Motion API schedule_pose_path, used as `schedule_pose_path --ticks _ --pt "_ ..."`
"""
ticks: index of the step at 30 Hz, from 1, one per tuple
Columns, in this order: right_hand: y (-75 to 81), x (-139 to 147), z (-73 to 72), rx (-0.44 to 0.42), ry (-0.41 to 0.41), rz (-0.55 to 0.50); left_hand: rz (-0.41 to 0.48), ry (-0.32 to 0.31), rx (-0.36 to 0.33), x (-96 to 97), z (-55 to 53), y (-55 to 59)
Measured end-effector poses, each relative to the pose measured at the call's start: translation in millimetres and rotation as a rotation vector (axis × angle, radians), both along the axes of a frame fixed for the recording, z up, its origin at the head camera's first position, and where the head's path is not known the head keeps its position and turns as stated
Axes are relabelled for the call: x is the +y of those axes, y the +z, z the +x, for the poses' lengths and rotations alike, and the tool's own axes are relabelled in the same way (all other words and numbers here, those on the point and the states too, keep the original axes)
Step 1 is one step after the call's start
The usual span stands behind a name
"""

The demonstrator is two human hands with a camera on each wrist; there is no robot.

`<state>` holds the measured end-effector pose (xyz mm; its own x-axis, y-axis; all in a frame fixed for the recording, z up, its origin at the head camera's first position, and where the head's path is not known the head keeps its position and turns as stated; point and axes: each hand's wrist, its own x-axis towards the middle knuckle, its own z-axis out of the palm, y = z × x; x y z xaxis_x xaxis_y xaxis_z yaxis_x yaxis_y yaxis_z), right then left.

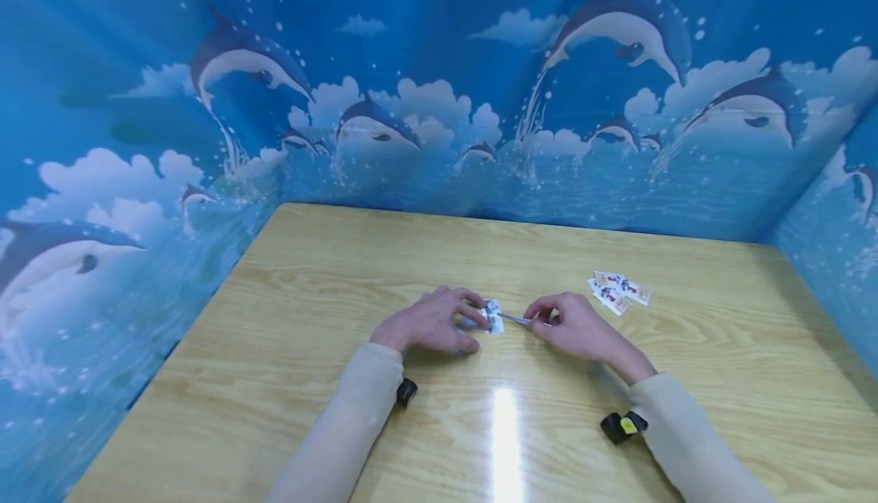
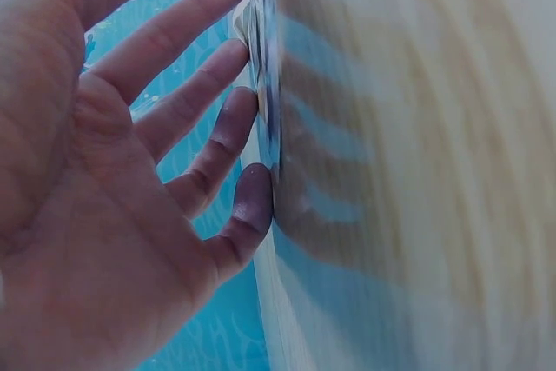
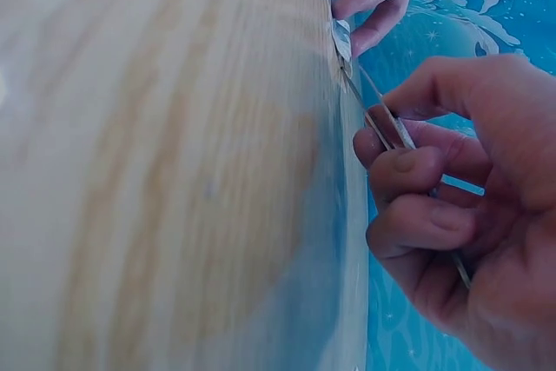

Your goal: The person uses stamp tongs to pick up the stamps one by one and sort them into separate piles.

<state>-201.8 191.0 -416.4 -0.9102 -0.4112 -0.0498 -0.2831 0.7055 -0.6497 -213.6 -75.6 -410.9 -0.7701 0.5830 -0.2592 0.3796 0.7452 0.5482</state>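
Wood tabletop (image 1: 295,335): pale grain runs beneath the small printed sheet (image 1: 495,321) and out around it.
Left hand (image 1: 432,321): just left of the printed sheet and the nearer of the two, covering part of it; fingers spread, gripping nothing, with fingertips (image 2: 236,51) touching it.
Right hand (image 1: 576,326): right of the printed sheet and apart from it, thumb and fingers clamped on metal tweezers (image 1: 516,319).
Tweezers: they bridge the gap, pointing leftward and slightly away from the person, tips at the printed sheet's right part; the prongs stand a little apart, and whether they pinch the paper I cannot tell.
Sheet's long axis: judging by the uncovered part, it runs away from the person, so the tweezers meet it crosswise.
Picture cards (image 1: 617,291): right of the printed sheet and farther off, overlapping in a loose pile; no wording readable.
Black wrist units: one (image 1: 407,391) near-left of the printed sheet, another (image 1: 610,428) near-right, bearing a yellow label (image 1: 628,426) too small to read.
Dolphin backdrop (image 1: 411,175): beyond the printed sheet, blue, without legible lettering.
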Motion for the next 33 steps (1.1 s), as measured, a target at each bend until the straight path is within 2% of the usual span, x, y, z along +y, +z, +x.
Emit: schedule_pose_path --ticks 12,24,28,33 --pt "-2.5 -2.5 -0.8 0.017 -0.008 -0.017 0.000 0.005 0.004 0.3 -1.0 -0.7" --pt "0.6 -0.1 3.0 -0.050 -0.054 -0.078 0.064 0.050 -0.037 -1.3 -1.2 -0.2" --pt "-0.8 2.1 3.6 -0.063 -0.064 -0.094 0.074 0.035 -0.021 -4.4 -0.6 1.5" --pt "-2.3 5.6 3.9 -0.073 -0.089 -0.124 0.060 -0.014 0.036 -9.5 2.4 4.5"
